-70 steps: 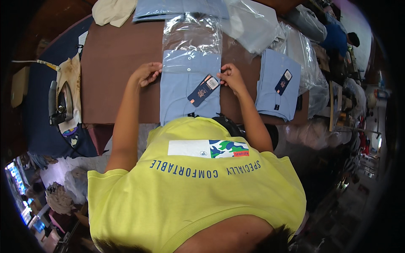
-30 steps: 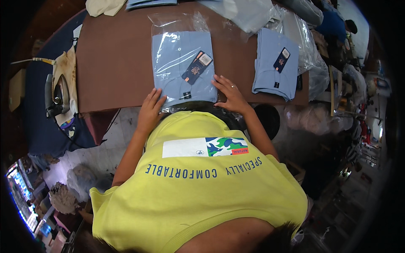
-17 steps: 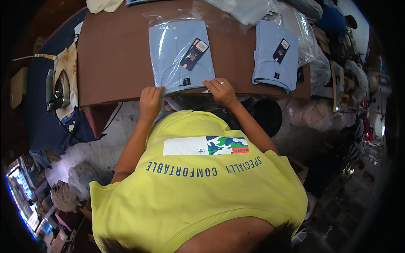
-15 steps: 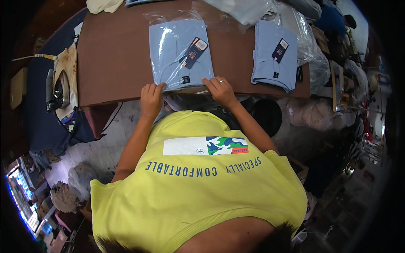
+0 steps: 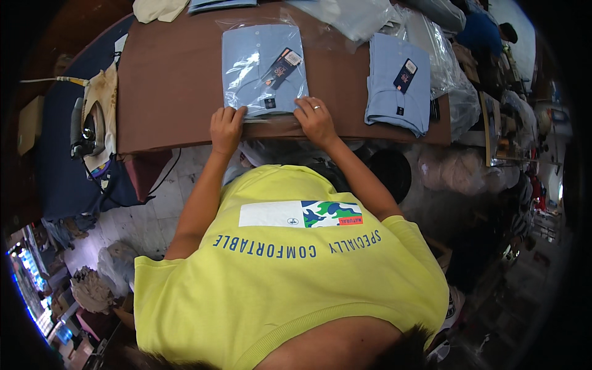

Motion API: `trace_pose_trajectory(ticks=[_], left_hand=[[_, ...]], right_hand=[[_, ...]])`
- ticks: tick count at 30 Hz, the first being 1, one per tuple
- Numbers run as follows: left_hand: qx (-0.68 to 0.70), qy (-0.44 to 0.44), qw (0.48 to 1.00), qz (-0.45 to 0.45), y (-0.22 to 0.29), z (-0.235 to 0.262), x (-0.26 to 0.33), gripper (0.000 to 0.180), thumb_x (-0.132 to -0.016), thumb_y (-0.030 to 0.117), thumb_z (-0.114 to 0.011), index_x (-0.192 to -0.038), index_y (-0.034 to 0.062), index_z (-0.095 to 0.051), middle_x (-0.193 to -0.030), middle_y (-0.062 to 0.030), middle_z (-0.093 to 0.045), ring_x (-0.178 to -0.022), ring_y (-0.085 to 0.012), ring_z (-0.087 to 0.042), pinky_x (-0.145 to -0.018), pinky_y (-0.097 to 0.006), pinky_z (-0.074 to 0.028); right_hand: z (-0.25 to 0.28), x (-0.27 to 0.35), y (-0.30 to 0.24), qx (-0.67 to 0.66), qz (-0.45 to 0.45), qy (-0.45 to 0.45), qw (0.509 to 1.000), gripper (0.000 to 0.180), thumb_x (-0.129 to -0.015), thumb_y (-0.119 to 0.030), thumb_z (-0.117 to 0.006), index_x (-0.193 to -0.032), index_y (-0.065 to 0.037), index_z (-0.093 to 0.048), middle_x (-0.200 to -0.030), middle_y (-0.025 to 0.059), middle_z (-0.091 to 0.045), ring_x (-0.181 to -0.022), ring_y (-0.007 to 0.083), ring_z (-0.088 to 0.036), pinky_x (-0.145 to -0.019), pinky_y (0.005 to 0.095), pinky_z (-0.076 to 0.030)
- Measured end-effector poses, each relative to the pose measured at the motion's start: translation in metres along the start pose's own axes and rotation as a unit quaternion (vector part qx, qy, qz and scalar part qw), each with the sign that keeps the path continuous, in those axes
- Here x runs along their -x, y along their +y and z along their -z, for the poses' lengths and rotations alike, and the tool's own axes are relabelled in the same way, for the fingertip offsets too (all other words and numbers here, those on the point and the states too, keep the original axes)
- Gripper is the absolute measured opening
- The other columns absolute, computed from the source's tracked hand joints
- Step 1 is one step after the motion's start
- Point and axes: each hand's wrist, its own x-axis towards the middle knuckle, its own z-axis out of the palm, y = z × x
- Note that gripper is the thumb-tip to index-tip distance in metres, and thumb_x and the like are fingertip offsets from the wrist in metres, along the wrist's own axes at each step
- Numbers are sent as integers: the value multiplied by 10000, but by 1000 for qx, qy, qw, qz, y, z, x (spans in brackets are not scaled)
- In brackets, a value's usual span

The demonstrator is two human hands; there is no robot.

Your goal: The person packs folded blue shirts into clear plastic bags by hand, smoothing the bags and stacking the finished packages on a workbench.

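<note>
In front of me a folded light blue shirt [image 5: 256, 71] lies flat inside a clear plastic bag [image 5: 231, 103], with a dark hang tag [image 5: 284, 68] on its front. My left hand [image 5: 227, 127] pinches the near left corner of the bag, fingers closed. At the near right corner my right hand [image 5: 316, 121], with a ring on one finger, is closed on the same plastic edge. To the right lies a second folded light blue shirt [image 5: 385, 92], also with a dark hang tag [image 5: 405, 75]; neither hand touches it.
A brown cloth covers the table [image 5: 166, 80]. At the left an iron [image 5: 89, 131] with a cord rests on a stained pad. Clear plastic bags [image 5: 351, 18] are heaped at the far right. More blue folded cloth [image 5: 222, 5] and a cream cloth [image 5: 159, 9] lie at the far edge.
The bagged shirt has shifted slightly away from me, off the table's near edge. Both hands have moved with it and keep hold of the bag's near corners.
</note>
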Motion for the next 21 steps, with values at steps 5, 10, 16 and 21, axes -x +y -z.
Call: trace_pose_trajectory(ticks=[5,10,16,21], left_hand=[[22,133,989,-65,-7,-17,-6,207,-710,69,-588,-910,96,-632,-818,-27,-587,-788,-210,-552,-712,-341,-457],[-20,62,997,-47,-9,-11,-9,211,-722,68,-569,-919,105,-637,-828,-13,-595,-778,-203,-556,-678,-330,-467],[20,36,998,-49,-7,-11,-9,221,-722,54,-562,-925,98,-637,-901,-22,-616,-861,-214,-583,-712,-315,-498],[73,49,996,1,-14,-12,0,287,-687,18,-620,-967,81,-631,-935,-38,-634,-926,-238,-600,-757,-330,-511]], right_hand=[[-9,0,0,0,-31,-22,999,142,-737,-99,-523,-860,-58,-582,-843,72,-558,-813,232,-556,-776,354,-457],[-16,-1,3,-5,-2,25,1000,158,-737,-102,-522,-877,-60,-582,-805,65,-536,-750,217,-539,-735,350,-457],[-18,3,4,5,-49,-16,999,160,-737,-109,-545,-882,-58,-591,-792,54,-525,-741,216,-532,-704,342,-461],[-17,6,6,-6,-92,-14,996,234,-710,-85,-600,-944,-67,-597,-886,66,-553,-819,231,-562,-739,353,-481]])
